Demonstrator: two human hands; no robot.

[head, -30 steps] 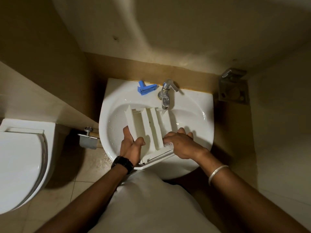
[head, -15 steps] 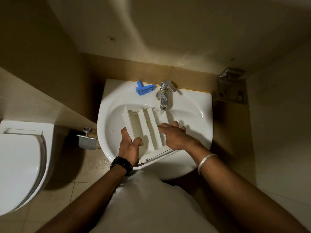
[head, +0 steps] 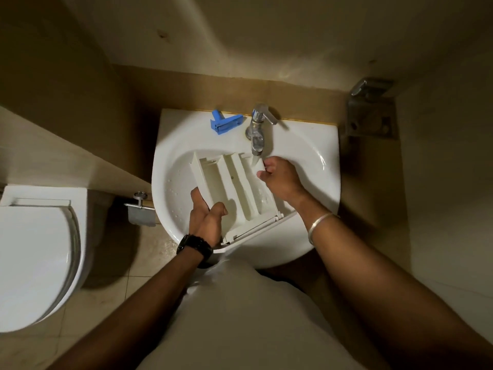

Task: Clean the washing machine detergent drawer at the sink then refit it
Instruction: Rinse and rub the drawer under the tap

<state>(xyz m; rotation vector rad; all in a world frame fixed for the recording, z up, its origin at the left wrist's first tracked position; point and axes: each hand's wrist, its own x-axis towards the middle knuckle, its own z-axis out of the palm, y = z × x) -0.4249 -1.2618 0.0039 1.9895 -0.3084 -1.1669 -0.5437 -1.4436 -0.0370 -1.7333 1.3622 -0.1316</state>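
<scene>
The white detergent drawer (head: pixel 229 188) lies tilted in the white sink (head: pixel 314 145), its front panel over the near rim. My left hand (head: pixel 206 221) grips the drawer's near left wall, thumb inside the big compartment. My right hand (head: pixel 280 177) holds the far right corner of the drawer, fingers curled on its edge, just under the chrome tap (head: pixel 257 132). Water runs from the tap onto that corner.
A blue plastic insert (head: pixel 225 124) lies on the sink's back ledge, left of the tap. A white toilet (head: pixel 34 252) stands at the left. A metal paper holder (head: pixel 141 212) sticks out beside the sink, and a metal bracket (head: pixel 370 113) hangs on the right wall.
My right hand has slid from the drawer's near right side up along its edge to the far corner under the tap. My left hand has kept its grip.
</scene>
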